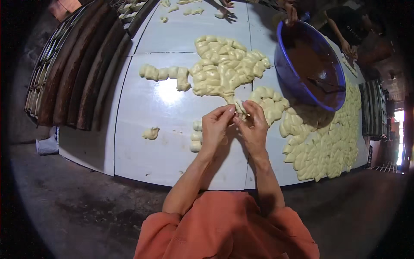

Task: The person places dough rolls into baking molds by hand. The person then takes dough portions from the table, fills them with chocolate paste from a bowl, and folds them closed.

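My left hand (217, 129) and my right hand (254, 129) meet over the middle of the white table. Both have their fingers pinched on a small piece of pale dough (240, 110), partly hidden by the fingertips. Just beyond them lies a large cluster of pale yellow dough pieces (224, 64), pressed against one another. A smaller dough group (269, 103) sits right of my right hand. Close to my left wrist is a short column of dough pieces (196, 137). Farther left are a row of dough pieces (164, 73) and a loose dough lump (151, 133).
A large blue tub (282, 71) of brown filling stands on the table (142, 155) at right, with a co-worker's hand (291, 15) at its rim. Many dough pieces (323, 151) cover the right side. Stacked dark trays (82, 64) stand at left. Other people's hands (226, 13) work across the table.
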A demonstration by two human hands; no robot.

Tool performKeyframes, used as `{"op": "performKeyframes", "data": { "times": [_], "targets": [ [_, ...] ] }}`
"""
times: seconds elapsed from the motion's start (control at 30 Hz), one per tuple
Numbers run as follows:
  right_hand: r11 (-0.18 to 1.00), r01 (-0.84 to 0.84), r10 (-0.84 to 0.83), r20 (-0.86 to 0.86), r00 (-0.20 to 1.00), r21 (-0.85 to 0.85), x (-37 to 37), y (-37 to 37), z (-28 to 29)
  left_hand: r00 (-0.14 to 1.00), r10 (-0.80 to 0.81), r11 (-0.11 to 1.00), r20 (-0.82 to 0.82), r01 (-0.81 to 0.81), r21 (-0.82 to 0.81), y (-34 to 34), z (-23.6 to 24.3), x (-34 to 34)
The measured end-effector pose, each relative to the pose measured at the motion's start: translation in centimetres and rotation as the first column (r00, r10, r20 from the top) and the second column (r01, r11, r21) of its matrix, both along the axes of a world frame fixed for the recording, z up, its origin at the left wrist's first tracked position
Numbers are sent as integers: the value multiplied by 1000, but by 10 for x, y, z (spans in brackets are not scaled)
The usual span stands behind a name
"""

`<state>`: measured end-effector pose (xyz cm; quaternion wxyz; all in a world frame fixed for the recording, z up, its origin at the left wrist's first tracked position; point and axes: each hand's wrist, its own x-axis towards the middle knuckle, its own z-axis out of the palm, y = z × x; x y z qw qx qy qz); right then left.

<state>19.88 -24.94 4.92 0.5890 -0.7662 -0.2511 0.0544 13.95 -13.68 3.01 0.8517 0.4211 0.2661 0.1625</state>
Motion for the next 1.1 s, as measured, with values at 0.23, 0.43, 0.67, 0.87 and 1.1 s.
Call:
{"op": "performKeyframes", "data": {
  "times": [0.23, 0.43, 0.67, 0.87, 1.1],
  "targets": [
    [998, 45, -45, -18, 999, 31, -3, 16, -20, 996, 87, 920, -18, -73, 386, 11, 5, -16],
    [956, -44, 196, -521, 830, 289, -8, 11, 0, 988, -135, 991, -70, 135, -13, 31, 14, -13],
    [941, -333, 338, -105, 935, 68, 3, -14, -14, 967, -220, 973, -126, 228, 47, 30, 26, -17],
    [936, -122, 165, -104, 981, 330, -15, 4, -14, 973, -228, 973, 28, 227, 45, 27, 18, -24],
    [992, 83, -105, 260, 960, 92, -13, 11, -36, 963, -262, 964, -55, 264, 18, 8, 18, -31]
  ]
}}
